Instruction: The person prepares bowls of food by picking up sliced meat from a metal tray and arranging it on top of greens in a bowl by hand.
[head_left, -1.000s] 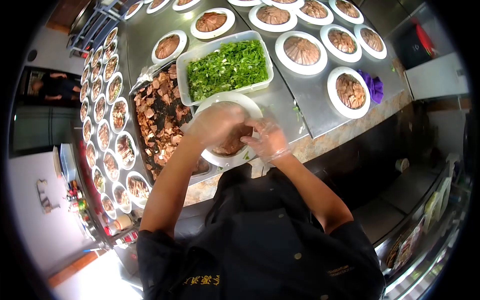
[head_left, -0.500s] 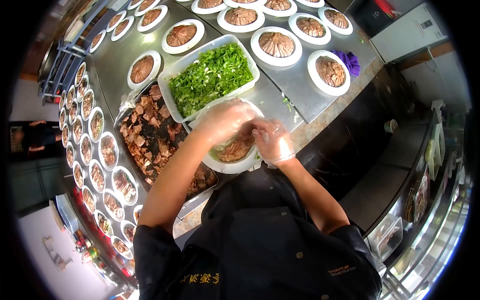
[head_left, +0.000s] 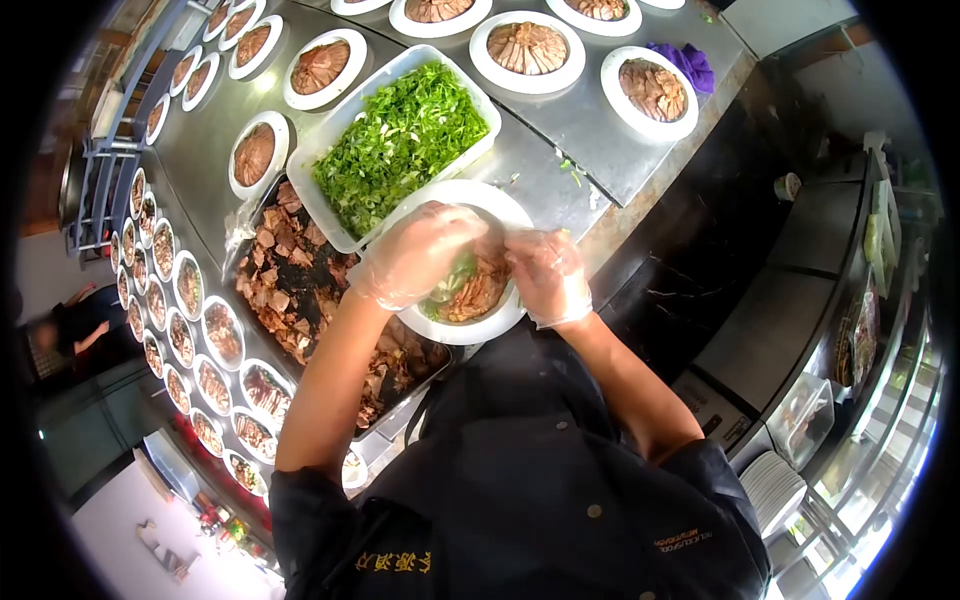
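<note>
A person in a black short-sleeved top (head_left: 520,480) with yellow lettering was seen from above, standing at a stainless-steel desk (head_left: 548,190). At its near edge sat a round white plate with a wide rim (head_left: 462,332), and both hands, in clear plastic gloves, were over it. The left hand (head_left: 425,255) was curved across the plate's left half, its fingertips hidden; whether it gripped anything could not be told. The right hand (head_left: 548,275) was at the plate's right side, fingers drawn together by the food; whether something was pinched there could not be told either. The two hands were near each other. Between and below them, brown sliced meat (head_left: 478,293) lay in the plate, with a patch of green (head_left: 458,275) beside it.

Just beyond the plate stood a translucent white rectangular tub (head_left: 492,118), heaped with bright green chopped leaves (head_left: 400,135). To the left was a black tray (head_left: 304,280) of loose brown meat pieces (head_left: 270,285). Further across the desk stood round white plates (head_left: 527,86) of neatly layered meat slices, with a crumpled purple cloth (head_left: 690,65) beside one. On the far left, many smaller white dishes (head_left: 239,352) of food stood in rows, and another person was partly visible beyond them.
</note>
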